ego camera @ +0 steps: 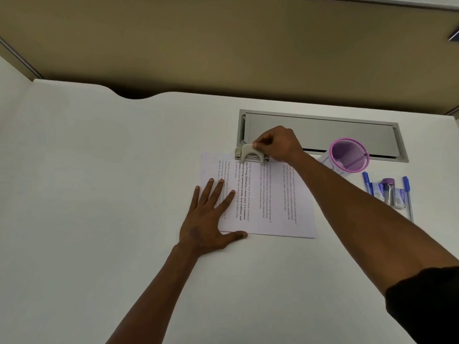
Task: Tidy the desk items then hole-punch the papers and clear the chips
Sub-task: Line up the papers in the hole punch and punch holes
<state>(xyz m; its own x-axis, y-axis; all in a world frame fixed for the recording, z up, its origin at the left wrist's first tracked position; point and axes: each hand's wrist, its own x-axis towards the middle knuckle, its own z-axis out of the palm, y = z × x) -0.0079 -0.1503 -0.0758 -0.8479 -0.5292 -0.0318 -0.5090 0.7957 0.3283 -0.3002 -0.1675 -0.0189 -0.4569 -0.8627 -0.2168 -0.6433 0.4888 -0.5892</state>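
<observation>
Head view: printed papers (270,202) lie center frame on white desk (99,170), hole punch (250,155) on their top edge. Left hand (211,219) flat, fingers spread, pressing papers' lower-left corner; right hand (275,145) grips punch lever. Pink mesh pen cup (349,155) & blue pens (387,192) at right.

A white desk (99,194) runs to a tan partition wall (223,45) at the far side. A grey cable-tray lid (323,132) is set into the desktop, far right.
</observation>
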